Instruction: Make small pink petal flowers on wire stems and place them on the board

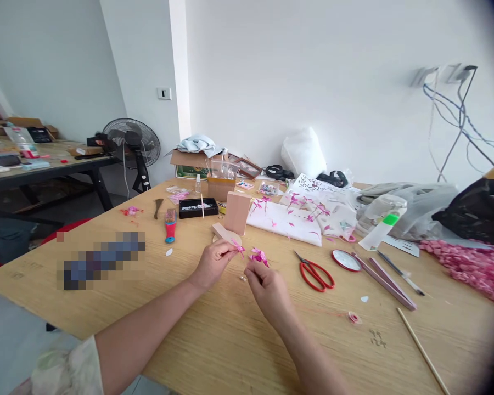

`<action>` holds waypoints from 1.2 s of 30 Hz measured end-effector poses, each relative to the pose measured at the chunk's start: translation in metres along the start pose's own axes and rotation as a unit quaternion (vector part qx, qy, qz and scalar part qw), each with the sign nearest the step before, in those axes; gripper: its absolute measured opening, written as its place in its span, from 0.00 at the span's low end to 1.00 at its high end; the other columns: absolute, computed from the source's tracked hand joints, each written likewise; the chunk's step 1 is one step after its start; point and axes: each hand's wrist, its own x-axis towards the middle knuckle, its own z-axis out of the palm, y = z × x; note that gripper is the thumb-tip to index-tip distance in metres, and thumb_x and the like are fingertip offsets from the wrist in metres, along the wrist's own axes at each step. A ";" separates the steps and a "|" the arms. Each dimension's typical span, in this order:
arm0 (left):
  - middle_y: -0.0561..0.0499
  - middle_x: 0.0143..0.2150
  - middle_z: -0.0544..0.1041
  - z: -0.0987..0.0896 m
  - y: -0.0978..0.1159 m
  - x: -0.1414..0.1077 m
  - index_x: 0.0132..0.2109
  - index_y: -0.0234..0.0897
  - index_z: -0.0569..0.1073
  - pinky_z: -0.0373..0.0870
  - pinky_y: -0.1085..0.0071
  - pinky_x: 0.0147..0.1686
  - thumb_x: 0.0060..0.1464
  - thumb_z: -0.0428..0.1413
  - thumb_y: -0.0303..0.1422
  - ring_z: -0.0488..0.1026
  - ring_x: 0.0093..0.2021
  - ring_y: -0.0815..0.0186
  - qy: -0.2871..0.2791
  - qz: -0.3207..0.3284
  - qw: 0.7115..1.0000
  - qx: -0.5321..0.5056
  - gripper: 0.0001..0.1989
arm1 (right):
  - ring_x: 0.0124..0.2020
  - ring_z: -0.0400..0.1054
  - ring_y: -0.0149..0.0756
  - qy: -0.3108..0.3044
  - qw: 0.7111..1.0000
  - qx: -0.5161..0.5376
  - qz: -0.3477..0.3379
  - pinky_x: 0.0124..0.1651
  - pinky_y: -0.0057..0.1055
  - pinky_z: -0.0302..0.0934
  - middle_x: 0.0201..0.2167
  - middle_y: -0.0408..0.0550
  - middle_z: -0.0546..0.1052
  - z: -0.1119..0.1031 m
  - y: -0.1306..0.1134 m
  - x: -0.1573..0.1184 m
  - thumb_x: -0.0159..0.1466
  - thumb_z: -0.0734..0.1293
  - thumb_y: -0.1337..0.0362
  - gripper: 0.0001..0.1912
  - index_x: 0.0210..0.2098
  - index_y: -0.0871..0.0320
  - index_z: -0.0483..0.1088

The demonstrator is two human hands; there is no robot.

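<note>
From afar, I am pinching a small flower (239,248) between the closed fingertips of my left hand (216,262); my right hand (267,285), fingers curled in, is holding a bunch (258,255) just beside it. I am judging this work half done: several blossoms (321,210) are lying on the cloth (288,222), but flower and bunch are staying unjoined.

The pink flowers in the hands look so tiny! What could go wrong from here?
Pinching too hard might bend the petals of the pink flower in the left hand or the pink bloom in the right hand.
The tiny white beads lie loose beside the right hand, so a bump could scatter them.
The red-handled scissors have pointed tips nearby, which might poke a careless hand.
</note>
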 end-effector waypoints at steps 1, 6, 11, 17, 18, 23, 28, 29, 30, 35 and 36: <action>0.49 0.32 0.73 0.001 -0.002 0.000 0.32 0.34 0.74 0.64 0.71 0.37 0.51 0.51 0.29 0.69 0.35 0.66 -0.004 0.006 1.000 0.021 0.07 | 0.20 0.56 0.29 -0.006 0.999 -0.049 -0.019 0.25 0.26 0.46 0.16 0.41 0.63 0.000 -0.001 -0.002 0.58 0.55 0.65 0.11 0.20 0.57 0.60; 0.48 0.32 0.72 0.006 -0.009 -0.002 0.32 0.35 0.74 0.63 0.70 0.35 0.54 0.46 0.28 0.67 0.35 0.65 -0.085 0.087 0.981 0.153 0.11 | 0.23 0.58 0.30 -0.057 0.966 -0.239 -0.085 0.24 0.26 0.43 0.23 0.46 0.68 -0.011 -0.021 -0.005 0.59 0.54 0.70 0.11 0.25 0.58 0.64; 0.48 0.34 0.73 0.005 0.003 -0.009 0.34 0.37 0.74 0.61 0.69 0.37 0.54 0.45 0.27 0.66 0.37 0.64 -0.189 0.207 0.948 0.150 0.13 | 0.23 0.57 0.28 -0.134 0.953 -0.235 -0.136 0.25 0.26 0.43 0.22 0.45 0.66 -0.048 -0.043 0.020 0.59 0.56 0.70 0.12 0.21 0.59 0.65; 0.47 0.35 0.73 -0.001 0.026 -0.014 0.34 0.36 0.74 0.63 0.70 0.38 0.54 0.48 0.31 0.68 0.37 0.66 -0.134 0.153 0.976 -0.077 0.10 | 0.21 0.54 0.26 -0.164 0.985 0.036 -0.033 0.25 0.24 0.48 0.18 0.39 0.62 -0.055 -0.021 0.047 0.56 0.59 0.63 0.10 0.21 0.59 0.64; 0.47 0.34 0.72 -0.002 0.026 -0.013 0.34 0.36 0.74 0.63 0.70 0.38 0.53 0.49 0.31 0.68 0.36 0.66 -0.104 0.123 0.981 -0.107 0.09 | 0.20 0.52 0.26 -0.148 0.986 0.081 0.001 0.24 0.24 0.47 0.17 0.38 0.61 -0.050 -0.015 0.046 0.55 0.59 0.62 0.10 0.21 0.59 0.63; 0.52 0.26 0.69 -0.004 0.015 -0.003 0.31 0.33 0.73 0.62 0.73 0.32 0.48 0.53 0.32 0.64 0.30 0.69 0.016 -0.045 0.976 -0.215 0.07 | 0.17 0.45 0.23 -0.083 0.969 0.213 0.095 0.20 0.23 0.40 0.15 0.35 0.56 -0.020 -0.002 0.026 0.55 0.60 0.58 0.12 0.21 0.59 0.62; 0.53 0.25 0.68 -0.002 0.008 -0.001 0.32 0.32 0.74 0.59 0.76 0.28 0.45 0.55 0.33 0.60 0.26 0.72 0.027 -0.156 0.924 -0.347 0.08 | 0.14 0.42 0.22 -0.034 0.948 0.281 0.143 0.18 0.23 0.37 0.13 0.34 0.56 -0.010 -0.008 0.020 0.52 0.61 0.56 0.12 0.21 0.59 0.62; 0.52 0.26 0.68 -0.002 0.008 -0.002 0.31 0.32 0.73 0.59 0.76 0.28 0.44 0.56 0.34 0.60 0.26 0.73 0.015 -0.168 0.910 -0.379 0.08 | 0.14 0.42 0.22 -0.023 0.944 0.291 0.151 0.18 0.23 0.37 0.13 0.34 0.56 -0.010 -0.009 0.022 0.52 0.62 0.55 0.12 0.21 0.58 0.62; 0.52 0.26 0.68 -0.002 0.008 -0.003 0.31 0.32 0.73 0.59 0.76 0.28 0.43 0.57 0.34 0.60 0.26 0.74 0.001 -0.181 0.894 -0.409 0.09 | 0.13 0.42 0.22 -0.012 0.942 0.297 0.157 0.18 0.23 0.37 0.12 0.34 0.56 -0.009 -0.009 0.024 0.51 0.62 0.55 0.13 0.21 0.58 0.62; 0.54 0.25 0.67 -0.004 0.011 -0.006 0.29 0.33 0.72 0.59 0.77 0.27 0.40 0.60 0.33 0.61 0.24 0.76 -0.061 -0.216 0.839 -0.495 0.08 | 0.15 0.46 0.23 0.038 0.955 0.263 0.128 0.19 0.23 0.41 0.13 0.35 0.56 -0.014 -0.006 0.040 0.51 0.62 0.55 0.12 0.21 0.58 0.62; 0.55 0.24 0.67 -0.004 0.011 -0.007 0.29 0.33 0.72 0.59 0.77 0.27 0.40 0.60 0.33 0.61 0.24 0.76 -0.076 -0.217 0.837 -0.496 0.08 | 0.16 0.46 0.24 0.040 0.961 0.247 0.117 0.20 0.24 0.42 0.14 0.35 0.56 -0.017 -0.007 0.043 0.52 0.61 0.56 0.11 0.22 0.58 0.62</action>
